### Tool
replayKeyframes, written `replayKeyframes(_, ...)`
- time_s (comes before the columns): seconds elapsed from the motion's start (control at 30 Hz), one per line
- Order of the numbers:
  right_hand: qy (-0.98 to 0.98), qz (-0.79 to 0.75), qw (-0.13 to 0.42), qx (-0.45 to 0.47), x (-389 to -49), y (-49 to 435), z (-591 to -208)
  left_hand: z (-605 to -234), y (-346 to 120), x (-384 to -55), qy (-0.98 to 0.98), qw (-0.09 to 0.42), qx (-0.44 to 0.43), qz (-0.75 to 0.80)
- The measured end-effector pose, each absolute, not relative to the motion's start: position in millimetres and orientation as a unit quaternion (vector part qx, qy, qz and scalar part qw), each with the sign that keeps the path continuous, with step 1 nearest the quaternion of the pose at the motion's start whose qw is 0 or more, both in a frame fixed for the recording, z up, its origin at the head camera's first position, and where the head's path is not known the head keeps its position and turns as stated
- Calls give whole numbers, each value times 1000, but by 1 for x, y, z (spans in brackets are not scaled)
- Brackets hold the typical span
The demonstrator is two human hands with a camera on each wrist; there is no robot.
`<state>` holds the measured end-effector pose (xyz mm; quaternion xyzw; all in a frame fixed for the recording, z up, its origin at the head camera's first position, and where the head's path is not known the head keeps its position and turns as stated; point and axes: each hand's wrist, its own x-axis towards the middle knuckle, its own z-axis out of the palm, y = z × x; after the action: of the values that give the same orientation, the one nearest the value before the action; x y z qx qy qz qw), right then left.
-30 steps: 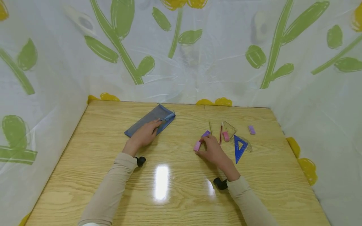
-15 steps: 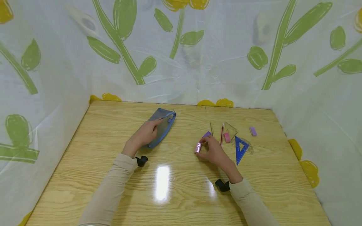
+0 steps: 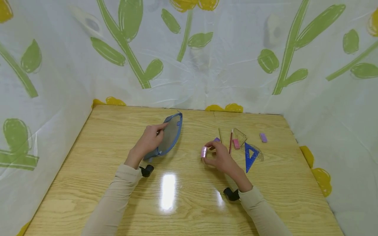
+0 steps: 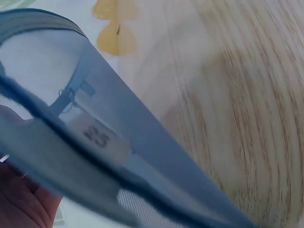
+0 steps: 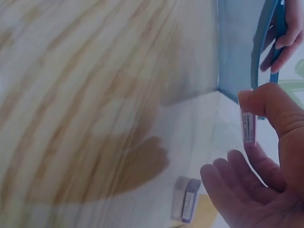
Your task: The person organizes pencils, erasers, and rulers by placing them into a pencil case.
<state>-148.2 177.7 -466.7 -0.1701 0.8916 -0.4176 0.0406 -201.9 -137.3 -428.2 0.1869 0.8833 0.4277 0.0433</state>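
Observation:
My left hand (image 3: 148, 141) grips one edge of a blue-grey mesh pencil case (image 3: 172, 136), lifted so that its zipped mouth gapes to the right. A tag reading 25 (image 4: 100, 137) shows through the mesh in the left wrist view. Between thumb and forefinger, my right hand (image 3: 222, 160) pinches a small pink eraser (image 3: 204, 152), held to the right of the case; its printed side (image 5: 248, 127) faces the right wrist camera. Just behind that hand lies a purple eraser (image 3: 217, 139), partly covered by the fingers in the head view.
Right of my right hand lie a thin gold-coloured stick (image 3: 220, 135), a red pencil (image 3: 231, 141), a pink eraser (image 3: 236, 144), a clear set square (image 3: 241, 137), a blue set square (image 3: 250, 156), a clear protractor (image 3: 260, 154) and a lilac eraser (image 3: 263, 137). A flowered curtain (image 3: 203, 75) borders the table.
The pencil case, flat under my left hand before, is now raised and its mouth has widened. The pink eraser in my right hand has turned more upright and shifted slightly left.

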Motion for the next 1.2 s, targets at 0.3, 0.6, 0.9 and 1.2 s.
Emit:
replayKeyframes(0.3,869,-466,41,-165,-148,172,-459,-425,-136,-198,863,49,176,471)
replayKeyframes(0.6,852,-493,53,-169,-148,167,-454,-430,-138,-194,849,38,163,502)
replayKeyframes(0.9,832,-525,68,-167,-147,163,-450,-436,-139,-191,824,29,153,544)
replayKeyframes(1.2,802,-572,67,-158,-140,147,-446,-445,-137,-189,787,10,133,602)
